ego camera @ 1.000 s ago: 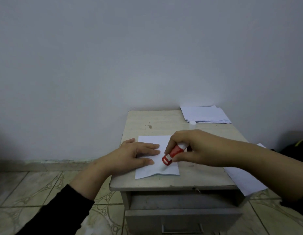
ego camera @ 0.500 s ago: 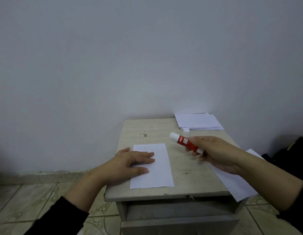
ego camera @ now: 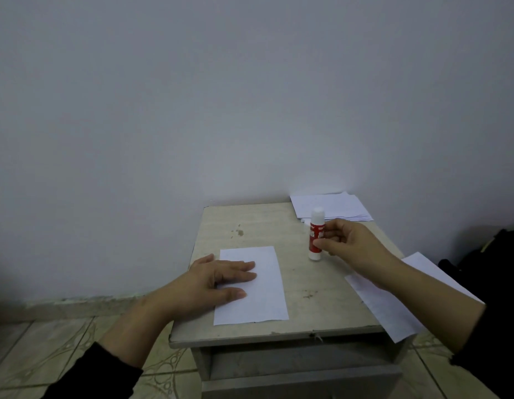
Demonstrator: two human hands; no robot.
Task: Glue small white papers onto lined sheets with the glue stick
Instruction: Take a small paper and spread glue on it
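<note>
A small white paper (ego camera: 264, 292) lies flat on the beige table top (ego camera: 304, 283), near the front left. My left hand (ego camera: 212, 280) rests flat on the paper's left half with straight fingers. A red and white glue stick (ego camera: 315, 234) stands upright on the table to the right of the paper. My right hand (ego camera: 348, 243) pinches its red middle between thumb and fingertips. A stack of white sheets (ego camera: 333, 207) lies at the back right corner against the wall. Another white sheet (ego camera: 394, 300) hangs over the table's right edge, partly under my right forearm.
The table is a small cabinet with a drawer (ego camera: 302, 367) pulled slightly out at the front. A tiled floor (ego camera: 48, 349) lies to the left. A dark bag (ego camera: 486, 254) sits on the right by the wall.
My right hand lifted the glue stick off the paper, carried it to the right and stood it upright on the table. My left hand stayed on the paper.
</note>
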